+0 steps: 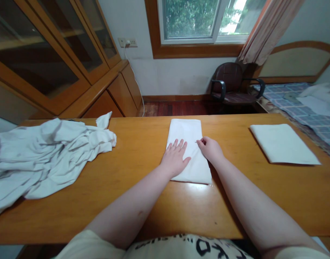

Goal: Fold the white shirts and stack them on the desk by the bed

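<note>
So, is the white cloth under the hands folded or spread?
Folded. The white cloth is a narrow rectangle with straight edges; the left hand lies flat on it, the right hand at its edge.

Black lettering runs across the cream shirt (pixel 181 248) at the bottom edge of the view, upside down and cut off. Only single shapes like an O and a K show; no whole word can be read.
</note>
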Action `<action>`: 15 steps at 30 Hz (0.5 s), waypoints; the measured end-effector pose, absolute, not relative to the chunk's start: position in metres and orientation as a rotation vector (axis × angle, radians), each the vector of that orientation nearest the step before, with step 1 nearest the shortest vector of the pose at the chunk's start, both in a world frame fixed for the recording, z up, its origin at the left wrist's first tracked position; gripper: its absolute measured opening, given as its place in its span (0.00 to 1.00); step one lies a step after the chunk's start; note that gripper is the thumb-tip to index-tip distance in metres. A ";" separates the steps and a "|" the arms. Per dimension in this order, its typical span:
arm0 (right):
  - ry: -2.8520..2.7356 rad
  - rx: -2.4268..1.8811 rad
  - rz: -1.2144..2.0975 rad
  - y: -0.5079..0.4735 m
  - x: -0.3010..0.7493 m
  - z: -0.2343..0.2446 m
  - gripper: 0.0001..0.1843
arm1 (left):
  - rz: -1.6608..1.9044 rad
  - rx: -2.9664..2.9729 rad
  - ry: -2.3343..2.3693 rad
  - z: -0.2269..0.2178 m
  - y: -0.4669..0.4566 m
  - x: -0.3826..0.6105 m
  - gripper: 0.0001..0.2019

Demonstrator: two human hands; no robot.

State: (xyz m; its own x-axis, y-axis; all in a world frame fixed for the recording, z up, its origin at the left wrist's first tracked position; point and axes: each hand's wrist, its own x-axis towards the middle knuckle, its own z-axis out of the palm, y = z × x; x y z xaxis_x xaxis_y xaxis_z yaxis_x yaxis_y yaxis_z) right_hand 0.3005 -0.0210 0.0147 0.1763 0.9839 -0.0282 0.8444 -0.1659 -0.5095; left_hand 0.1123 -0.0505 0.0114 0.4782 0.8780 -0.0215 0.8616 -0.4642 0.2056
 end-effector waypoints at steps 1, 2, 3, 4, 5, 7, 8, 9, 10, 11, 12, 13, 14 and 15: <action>-1.728 -2.075 0.506 -0.021 0.301 0.015 0.14 | 0.130 2.526 1.527 0.011 -0.051 0.113 0.34; -1.728 -2.068 0.508 -0.021 0.301 0.015 0.14 | 0.129 2.516 1.546 0.011 -0.051 0.113 0.34; -1.726 -2.061 0.514 -0.022 0.301 0.015 0.14 | 0.126 2.504 1.563 0.010 -0.051 0.113 0.35; -1.722 -2.058 0.519 -0.022 0.301 0.016 0.14 | 0.120 2.494 1.574 0.010 -0.052 0.114 0.36; -1.718 -2.059 0.526 -0.022 0.301 0.017 0.14 | 0.115 2.486 1.578 0.011 -0.052 0.114 0.36; -1.713 -2.061 0.546 -0.022 0.301 0.019 0.13 | 0.107 2.478 1.568 0.011 -0.051 0.113 0.38; -1.712 -2.063 0.560 -0.022 0.301 0.021 0.12 | 0.104 2.477 1.559 0.012 -0.051 0.113 0.39; -1.713 -2.064 0.571 -0.023 0.301 0.022 0.12 | 0.101 2.475 1.551 0.012 -0.051 0.112 0.40; -1.713 -2.067 0.582 -0.023 0.301 0.022 0.11 | 0.098 2.474 1.541 0.012 -0.051 0.112 0.42; -1.713 -2.072 0.592 -0.023 0.302 0.023 0.11 | 0.095 2.472 1.533 0.012 -0.050 0.112 0.43; -1.713 -2.080 0.600 -0.023 0.302 0.023 0.11 | 0.094 2.470 1.526 0.012 -0.050 0.111 0.43; -1.715 -2.091 0.605 -0.023 0.302 0.023 0.11 | 0.094 2.469 1.522 0.012 -0.050 0.111 0.43; -1.720 -2.102 0.605 -0.022 0.302 0.023 0.11 | 0.096 2.469 1.519 0.012 -0.050 0.110 0.44; -1.729 -2.112 0.600 -0.022 0.301 0.023 0.11 | 0.099 2.472 1.516 0.012 -0.050 0.110 0.44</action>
State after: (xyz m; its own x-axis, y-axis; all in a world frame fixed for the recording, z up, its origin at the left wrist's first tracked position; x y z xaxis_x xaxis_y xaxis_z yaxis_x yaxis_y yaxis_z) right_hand 0.3014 -0.0223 0.0227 0.1676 0.9803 -0.1048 0.8344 -0.1977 -0.5145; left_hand 0.1101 -0.0501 0.0117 0.4595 0.8857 -0.0665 0.8694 -0.4332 0.2376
